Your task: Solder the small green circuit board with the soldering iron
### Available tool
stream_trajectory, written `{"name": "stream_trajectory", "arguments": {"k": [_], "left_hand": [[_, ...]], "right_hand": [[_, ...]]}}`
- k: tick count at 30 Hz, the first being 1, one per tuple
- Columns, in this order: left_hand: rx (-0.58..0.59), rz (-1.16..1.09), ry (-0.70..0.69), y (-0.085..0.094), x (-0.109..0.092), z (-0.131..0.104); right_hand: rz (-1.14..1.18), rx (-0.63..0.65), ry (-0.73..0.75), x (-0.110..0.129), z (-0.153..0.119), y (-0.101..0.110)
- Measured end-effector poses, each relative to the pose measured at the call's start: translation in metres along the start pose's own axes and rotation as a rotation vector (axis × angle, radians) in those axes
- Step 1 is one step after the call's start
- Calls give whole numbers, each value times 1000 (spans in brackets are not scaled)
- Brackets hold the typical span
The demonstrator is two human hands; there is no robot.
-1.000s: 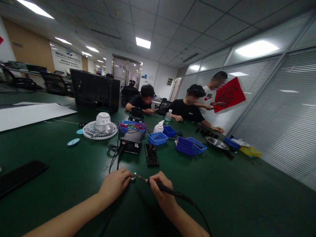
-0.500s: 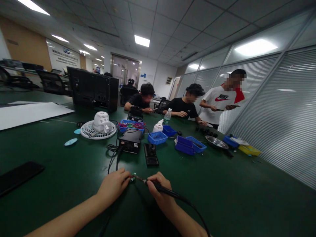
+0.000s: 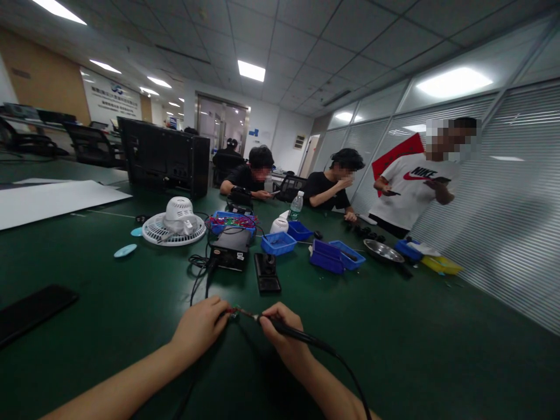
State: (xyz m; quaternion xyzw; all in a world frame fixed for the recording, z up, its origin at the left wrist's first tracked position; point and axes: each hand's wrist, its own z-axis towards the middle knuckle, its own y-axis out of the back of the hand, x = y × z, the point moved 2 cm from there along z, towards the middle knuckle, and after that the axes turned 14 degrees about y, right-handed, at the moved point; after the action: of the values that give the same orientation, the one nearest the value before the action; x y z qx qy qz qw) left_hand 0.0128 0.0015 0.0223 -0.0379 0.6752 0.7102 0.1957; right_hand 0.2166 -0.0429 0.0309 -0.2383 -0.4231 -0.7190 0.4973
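My right hand [image 3: 286,332] grips a black soldering iron [image 3: 301,336] like a pen. Its thin metal tip reaches left to a small green circuit board [image 3: 235,312] on the table. My left hand [image 3: 203,326] is closed beside the board, fingertips pinching what looks like a thin red wire at its left edge. The exact joint under the tip is too small to make out. A black soldering iron stand [image 3: 268,274] lies just beyond my hands, and a black soldering station [image 3: 230,249] with cables sits behind to its left.
Across the green table [image 3: 415,350] stand a blue bin of coloured wires [image 3: 231,221], several blue bins, a white fan part [image 3: 175,224], a bottle [image 3: 296,206] and a metal dish [image 3: 384,251]. A black phone [image 3: 37,312] lies left. Co-workers are at the far side.
My hands stay almost in place, with the iron's tip still at the board. The standing co-worker has shifted right, and a seated one has raised a hand to the face.
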Motion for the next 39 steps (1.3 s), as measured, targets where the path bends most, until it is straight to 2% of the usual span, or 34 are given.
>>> {"name": "stream_trajectory", "arguments": {"k": [5, 9, 12, 14, 18, 23, 27, 32, 35, 39], "left_hand": [[-128, -9, -67, -2, 5, 2], [-336, -36, -99, -4, 10, 3], [-457, 19, -31, -5, 14, 7], [-474, 55, 38, -5, 18, 11], [-397, 109, 202, -2, 32, 24], [-215, 173, 375, 11, 52, 32], [-151, 248, 315, 15, 73, 22], [-27, 246, 310, 4, 106, 8], [21, 261, 266, 0, 113, 6], [31, 265, 239, 4, 109, 4]], "right_hand": [[-26, -14, -12, -5, 0, -2], [-32, 0, -14, -7, 1, -2], [-21, 3, -2, -8, 0, -3], [-13, -2, 0, -8, 0, -3], [-5, -12, -10, -6, 1, -4], [8, -18, -18, -4, 2, -4], [26, -12, -15, -4, 2, -4], [28, -7, -22, -1, 3, -4], [38, -6, -31, -1, 3, -5], [14, -3, -31, -2, 3, -4]]}}
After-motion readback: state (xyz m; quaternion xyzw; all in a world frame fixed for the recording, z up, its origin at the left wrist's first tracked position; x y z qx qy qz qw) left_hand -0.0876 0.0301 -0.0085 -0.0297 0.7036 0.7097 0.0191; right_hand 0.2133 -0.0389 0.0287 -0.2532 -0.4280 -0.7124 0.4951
